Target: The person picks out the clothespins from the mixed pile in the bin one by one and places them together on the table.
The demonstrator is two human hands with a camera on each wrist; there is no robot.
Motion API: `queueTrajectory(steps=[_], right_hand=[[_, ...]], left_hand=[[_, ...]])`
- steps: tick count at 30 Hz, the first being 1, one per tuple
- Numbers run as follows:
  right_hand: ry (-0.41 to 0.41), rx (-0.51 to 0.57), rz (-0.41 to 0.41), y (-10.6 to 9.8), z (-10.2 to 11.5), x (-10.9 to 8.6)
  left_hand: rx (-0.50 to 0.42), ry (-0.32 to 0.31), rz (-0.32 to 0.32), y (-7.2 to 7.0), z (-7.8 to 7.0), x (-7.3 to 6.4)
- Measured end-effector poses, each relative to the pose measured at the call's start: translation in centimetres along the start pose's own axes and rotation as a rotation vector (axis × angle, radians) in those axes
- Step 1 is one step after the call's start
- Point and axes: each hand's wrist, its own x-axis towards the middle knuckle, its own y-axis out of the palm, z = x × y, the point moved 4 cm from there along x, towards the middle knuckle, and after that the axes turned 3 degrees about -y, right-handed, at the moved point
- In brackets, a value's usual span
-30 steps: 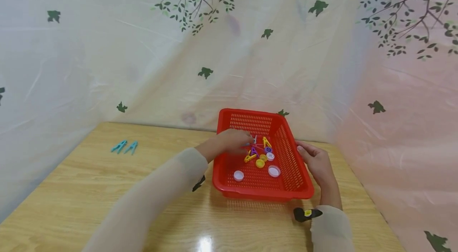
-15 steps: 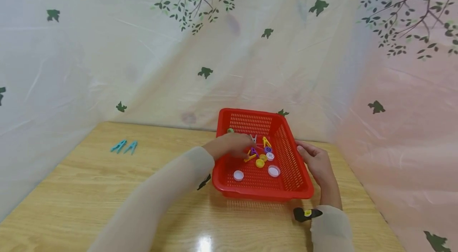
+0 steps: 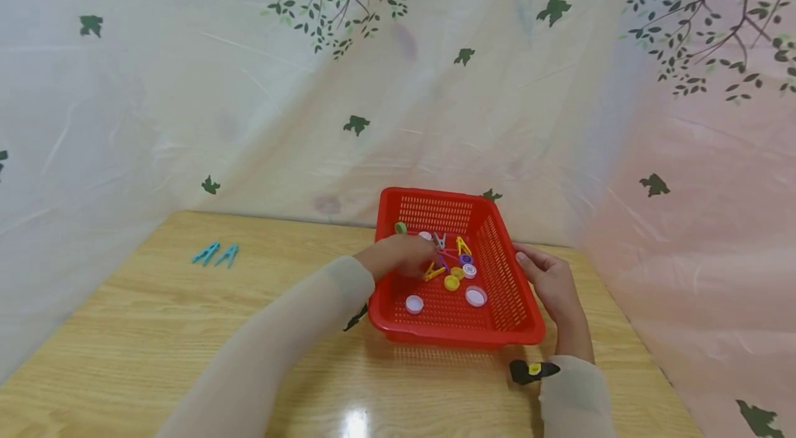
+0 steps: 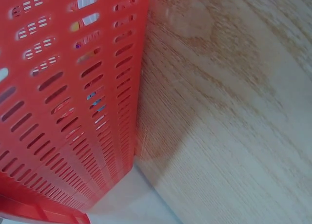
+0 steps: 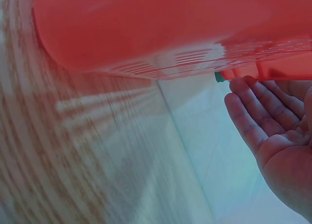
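Note:
My left hand [image 3: 407,255] reaches over the left rim into a red plastic basket [image 3: 460,338], its fingers down among small clothespins and caps. A purple clothespin [image 3: 443,262] and a yellow clothespin [image 3: 434,272] lie right by the fingertips. I cannot tell whether the fingers pinch anything. A grey clothespin [image 3: 439,241] and another yellow one are just beyond. At the basket's right side, my right hand [image 3: 550,282] touches the rim; in the right wrist view its fingers [image 5: 263,109] reach fairly straight up under the red lip. The left wrist view shows only the slotted basket wall [image 4: 73,112] and tabletop.
Two turquoise clothespins [image 3: 218,254] lie apart on the wooden table [image 3: 280,286] at the left. Inside the basket are several caps, including a white one [image 3: 414,304], a pinkish one [image 3: 476,296] and a green one [image 3: 401,228]. A leaf-patterned curtain [image 3: 280,113] hangs behind.
My left hand has shifted slightly toward me inside the basket, uncovering the green cap and a white cap at the back. The purple clothespin's tilt has changed. My right hand stays put.

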Motion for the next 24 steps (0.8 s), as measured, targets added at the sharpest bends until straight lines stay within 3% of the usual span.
queueTrajectory(steps=[9, 24], right_hand=[[0.006, 0.004, 0.002, -0.03, -0.06, 0.04], [0.000, -0.010, -0.001, 0.17, -0.05, -0.02]], left_hand=[[-0.012, 0.010, -0.030, -0.06, -0.01, 0.18], [-0.134, -0.006, -0.058, -0.34, -0.29, -0.49]])
